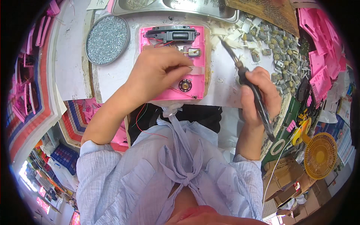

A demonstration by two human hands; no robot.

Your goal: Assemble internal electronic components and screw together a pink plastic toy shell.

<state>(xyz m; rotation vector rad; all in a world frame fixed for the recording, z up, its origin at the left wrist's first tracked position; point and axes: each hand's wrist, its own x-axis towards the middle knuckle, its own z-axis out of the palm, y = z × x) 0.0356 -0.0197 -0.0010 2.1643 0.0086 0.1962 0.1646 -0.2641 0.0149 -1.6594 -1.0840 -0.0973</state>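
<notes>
My left hand reaches over a pink plastic housing, thumb and forefinger pinched beside a pale translucent strip. Whatever is between those fingertips, if anything, is too small to make out. A black mechanism spans the housing's far end. Nearer lie a small motor and a round black part with a brass-coloured centre. Thin red wires run inside. My right hand is closed around the black handle of a soldering iron, held right of the housing with its tip pointing far and left.
A round dish of small silver screws stands left of the housing. Many small motors and white plastic pieces lie at the right. Behind is a metal tray. Pink parts pile far right, near a yellow fan.
</notes>
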